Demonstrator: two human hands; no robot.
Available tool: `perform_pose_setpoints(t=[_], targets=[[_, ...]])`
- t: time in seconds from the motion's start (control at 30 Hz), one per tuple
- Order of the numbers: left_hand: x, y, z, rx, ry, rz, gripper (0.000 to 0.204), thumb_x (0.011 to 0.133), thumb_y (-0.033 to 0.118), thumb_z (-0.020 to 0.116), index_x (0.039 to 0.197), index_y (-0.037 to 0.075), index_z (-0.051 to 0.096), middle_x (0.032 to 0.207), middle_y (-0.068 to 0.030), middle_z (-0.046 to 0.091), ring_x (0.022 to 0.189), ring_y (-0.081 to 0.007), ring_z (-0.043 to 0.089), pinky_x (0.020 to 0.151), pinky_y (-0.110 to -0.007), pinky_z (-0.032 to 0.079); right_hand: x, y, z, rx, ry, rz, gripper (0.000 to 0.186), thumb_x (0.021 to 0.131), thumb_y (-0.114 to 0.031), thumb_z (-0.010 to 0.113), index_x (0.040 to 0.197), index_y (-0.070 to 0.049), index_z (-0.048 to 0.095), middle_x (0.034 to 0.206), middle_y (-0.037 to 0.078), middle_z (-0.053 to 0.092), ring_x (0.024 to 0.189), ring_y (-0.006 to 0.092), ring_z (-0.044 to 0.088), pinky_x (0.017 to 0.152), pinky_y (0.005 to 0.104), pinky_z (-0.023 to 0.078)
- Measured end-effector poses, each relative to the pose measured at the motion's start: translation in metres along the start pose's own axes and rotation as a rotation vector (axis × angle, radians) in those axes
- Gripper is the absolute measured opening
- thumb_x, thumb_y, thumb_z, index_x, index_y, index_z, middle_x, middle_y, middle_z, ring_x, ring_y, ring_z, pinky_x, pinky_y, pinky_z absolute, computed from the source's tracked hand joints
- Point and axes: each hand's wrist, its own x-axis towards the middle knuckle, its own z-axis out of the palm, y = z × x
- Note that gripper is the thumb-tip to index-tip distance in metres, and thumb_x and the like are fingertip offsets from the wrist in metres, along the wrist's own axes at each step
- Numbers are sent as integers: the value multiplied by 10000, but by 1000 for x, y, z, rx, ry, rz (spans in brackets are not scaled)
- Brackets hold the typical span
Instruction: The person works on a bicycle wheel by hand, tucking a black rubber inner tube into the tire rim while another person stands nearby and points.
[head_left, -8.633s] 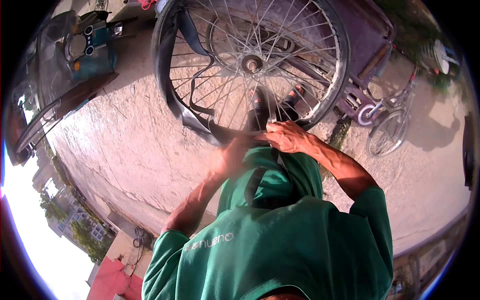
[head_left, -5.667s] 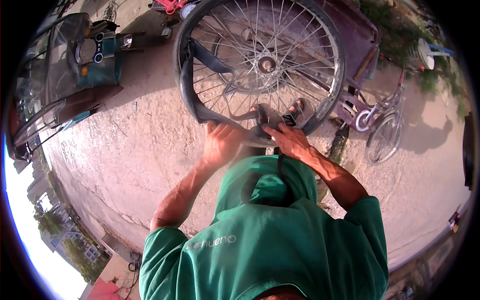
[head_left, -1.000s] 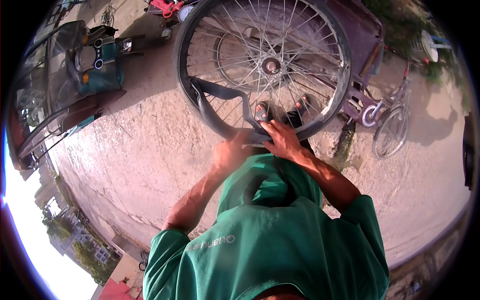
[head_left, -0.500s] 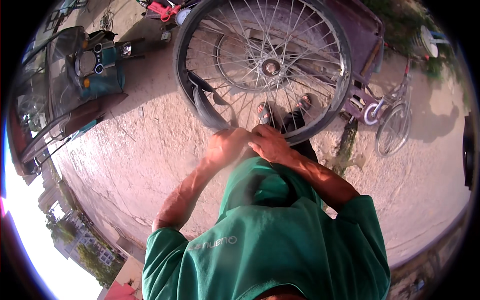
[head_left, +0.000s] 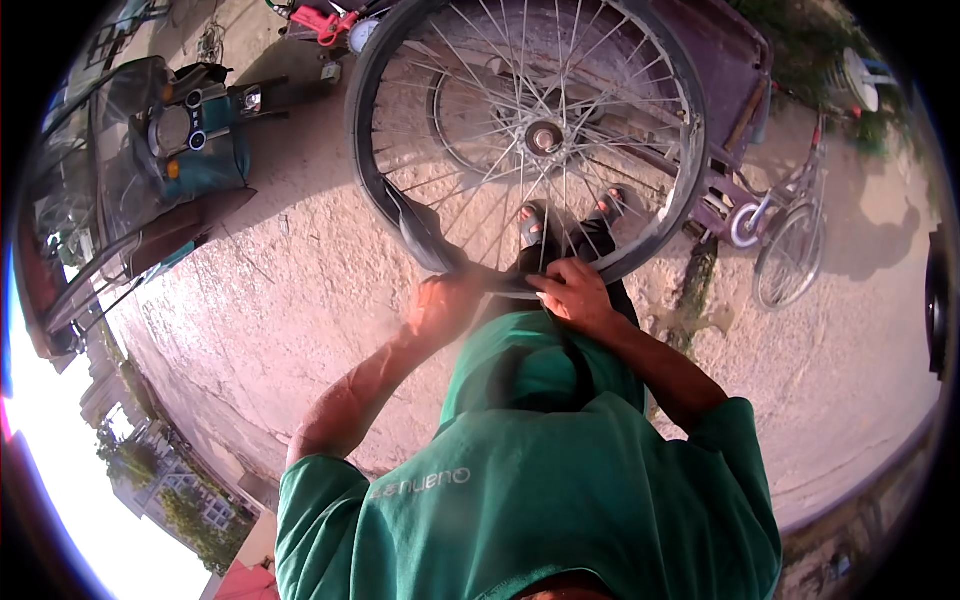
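Note:
A spoked bicycle wheel [head_left: 543,138] stands tipped up in front of me, its black tyre [head_left: 696,110] around the rim. At the wheel's lower left, a slack dark rubber strip [head_left: 408,215], perhaps inner tube, shows along the inside of the rim. My left hand [head_left: 447,303] is closed on the tyre at the near edge, its fingertips partly hidden. A short way to its right, my right hand [head_left: 582,297] grips the same near edge, thumb on the side toward me and fingers curled over. Between the two hands a stretch of dark tyre is visible.
Behind the wheel is a purple cart [head_left: 735,75]. A bicycle wheel [head_left: 790,258] stands at the right, a white bucket [head_left: 852,82] beyond it. A teal motor vehicle with a windshield [head_left: 190,130] is at the left. A red-handled tool with a gauge [head_left: 325,25] lies at the far edge.
My hands, close together before, are now apart along the near edge, the right one shifted rightward. The slack rubber strip hangs less far into the spokes.

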Motion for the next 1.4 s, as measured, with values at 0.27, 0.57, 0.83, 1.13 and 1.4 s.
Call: perform_pose_setpoints(t=[0.27, 0.57, 0.83, 1.13, 1.4], targets=[[22, -37, 42, 27, 293, 257, 211, 943, 69, 758, 1150, 114, 764, 792, -174, 747, 678, -402, 733, 597, -516, 573, -12, 11, -7, -10, 46, -10, 388, 820, -136, 817, 1208, -145, 814, 1038, 35, 639, 1018, 258, 660, 902, 415, 555], [21, -47, 50, 203, 145, 243, 163, 914, 139, 743, 1076, 135, 763, 735, -158, 686, 689, -389, 703, 597, -538, 526, -12, 17, -23, -78, -34, 29, 312, 893, -172, 771, 1194, -97, 808, 1023, 55, 658, 988, 275, 659, 920, 439, 559], [33, -10, 31, 170, -94, 76, 218, 1015, 304, 695, 1053, 101, 764, 839, -210, 749, 840, -462, 735, 806, -596, 571, -11, 23, -35, 26, -135, 152, 144, 963, -201, 763, 933, -63, 732, 988, 104, 682, 971, 349, 672, 901, 464, 560], [47, 17, 6, 182, -396, -52, 408, 1061, 441, 624, 1064, 73, 801, 978, -232, 792, 977, -472, 758, 890, -590, 580, 2, 15, -48, 32, -479, 250, 344, 898, -388, 836, 1016, -65, 835, 1054, 151, 696, 1054, 353, 681, 946, 471, 550], [49, 26, 6, 187, -564, -105, 441, 966, 471, 711, 1157, 88, 815, 1096, -229, 797, 1082, -440, 759, 952, -572, 589, 35, -4, -41, -305, -903, 283, 359, 838, -395, 811, 1048, -108, 860, 1159, 160, 731, 1155, 364, 693, 989, 576, 517]])
